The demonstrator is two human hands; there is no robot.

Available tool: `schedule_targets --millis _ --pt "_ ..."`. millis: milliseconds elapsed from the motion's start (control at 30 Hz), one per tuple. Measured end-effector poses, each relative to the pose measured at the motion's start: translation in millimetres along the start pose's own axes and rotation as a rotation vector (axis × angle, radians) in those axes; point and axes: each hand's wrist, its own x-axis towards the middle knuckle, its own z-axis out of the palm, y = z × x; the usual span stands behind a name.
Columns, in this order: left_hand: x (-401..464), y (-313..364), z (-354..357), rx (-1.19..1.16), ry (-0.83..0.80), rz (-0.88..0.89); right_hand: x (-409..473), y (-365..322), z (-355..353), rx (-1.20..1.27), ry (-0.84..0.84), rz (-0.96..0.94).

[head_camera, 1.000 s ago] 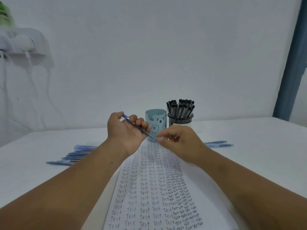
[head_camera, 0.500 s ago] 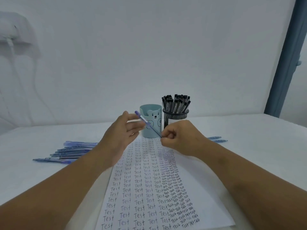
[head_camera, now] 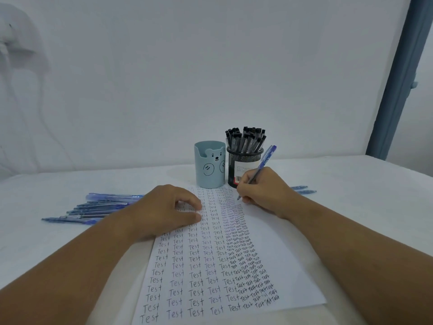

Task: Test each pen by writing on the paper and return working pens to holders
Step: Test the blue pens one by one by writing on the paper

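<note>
The paper on the surface is nearly filled with "Test"; many loose pens remain, so much seems left. Left hand presses it flat, fingers relaxed; right hand grips a blue pen, tip at the top

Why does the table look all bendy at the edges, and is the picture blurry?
In the head view, the wide-angle lens bows the table edge and tilts the blue post at right. Lighting is soft and bluish, with faint shadows and no glare. The writing on the paper stays sharp up close, and the right hand with its blue pen shows no motion blur.
</note>
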Motion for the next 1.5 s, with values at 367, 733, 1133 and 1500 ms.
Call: schedule_targets --millis 367,733,1133,1500 --pt "0.4 -1.4 4.2 -0.047 0.001 -0.002 2.0 3.6 3.6 -0.048 -0.01 0.016" --pt "1.2 -2.5 4.8 -0.031 0.0 0.0 1.7 3.2 4.1 -0.063 -0.015 0.003" --pt "1.3 -3.2 5.6 -0.055 0.001 -0.002 1.1 2.0 4.3 -0.076 -0.013 -0.003" --pt "0.4 -1.9 6.3 -0.059 0.003 -0.002 0.5 1.2 4.3 -0.054 0.002 0.014"
